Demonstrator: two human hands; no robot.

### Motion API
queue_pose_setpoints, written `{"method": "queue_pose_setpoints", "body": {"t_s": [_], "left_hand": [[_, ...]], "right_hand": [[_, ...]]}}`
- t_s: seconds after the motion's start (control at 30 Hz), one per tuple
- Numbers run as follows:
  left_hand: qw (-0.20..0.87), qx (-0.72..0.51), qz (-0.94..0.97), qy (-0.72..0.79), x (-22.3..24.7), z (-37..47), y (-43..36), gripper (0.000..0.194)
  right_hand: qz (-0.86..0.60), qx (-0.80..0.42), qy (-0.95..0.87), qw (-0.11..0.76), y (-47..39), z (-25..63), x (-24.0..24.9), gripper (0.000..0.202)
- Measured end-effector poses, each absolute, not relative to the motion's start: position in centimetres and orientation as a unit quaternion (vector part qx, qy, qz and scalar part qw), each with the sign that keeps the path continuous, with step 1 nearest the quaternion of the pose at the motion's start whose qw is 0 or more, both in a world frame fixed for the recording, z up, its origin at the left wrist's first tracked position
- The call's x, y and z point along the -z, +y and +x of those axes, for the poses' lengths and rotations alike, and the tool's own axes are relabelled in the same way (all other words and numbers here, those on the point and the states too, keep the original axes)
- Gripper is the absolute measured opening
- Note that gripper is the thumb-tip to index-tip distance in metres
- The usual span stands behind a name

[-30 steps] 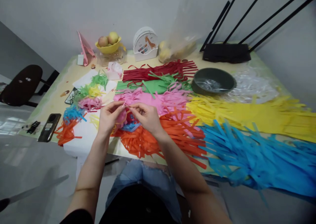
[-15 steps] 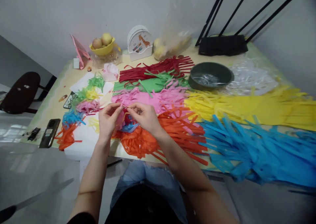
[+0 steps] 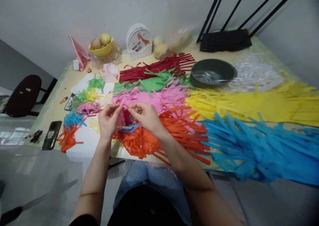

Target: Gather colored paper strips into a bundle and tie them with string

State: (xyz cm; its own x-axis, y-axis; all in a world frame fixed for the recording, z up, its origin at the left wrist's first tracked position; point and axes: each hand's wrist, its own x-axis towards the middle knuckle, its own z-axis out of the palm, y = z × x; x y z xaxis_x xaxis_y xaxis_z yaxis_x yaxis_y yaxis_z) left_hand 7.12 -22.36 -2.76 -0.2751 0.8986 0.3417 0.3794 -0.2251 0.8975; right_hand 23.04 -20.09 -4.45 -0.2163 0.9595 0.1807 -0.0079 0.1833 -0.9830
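Note:
My left hand [image 3: 109, 119] pinches a thin pink strip [image 3: 122, 103] between thumb and fingers, above the table's front part. Opposite it, my right hand [image 3: 144, 116] is closed in a pinch on a small dark red strip beside the pink one; its exact shape is hard to make out. Below and around the hands lie fringed paper sheets: pink [image 3: 152, 98], orange [image 3: 139, 141], green [image 3: 152, 84] and dark red [image 3: 154, 68]. Left of my hands is a row of small tassel bunches, with pink [image 3: 87, 107], blue [image 3: 73, 119] and orange [image 3: 68, 138] among them.
Yellow [image 3: 249, 101] and blue [image 3: 261, 146] fringed paper spread to the right. A dark round bowl [image 3: 213, 73] stands beside clear plastic [image 3: 256, 75]. A black router [image 3: 225, 40], a yellow fruit bowl [image 3: 102, 50] and a giraffe holder [image 3: 139, 43] line the wall. A phone [image 3: 51, 135] lies front left.
The pink strip stands out a little more above my left fingers. Both hands keep their pinch in nearly the same place; the view has shifted slightly.

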Motion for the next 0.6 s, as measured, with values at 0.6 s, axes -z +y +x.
{"method": "queue_pose_setpoints", "body": {"t_s": [0.6], "left_hand": [[0.19, -0.481, 0.621, 0.589, 2.97, 6.67, -23.03, 0.016]], "right_hand": [[-0.334, -0.671, -0.525, 0.403, -19.69, 23.13, 4.52, 0.052]]}}
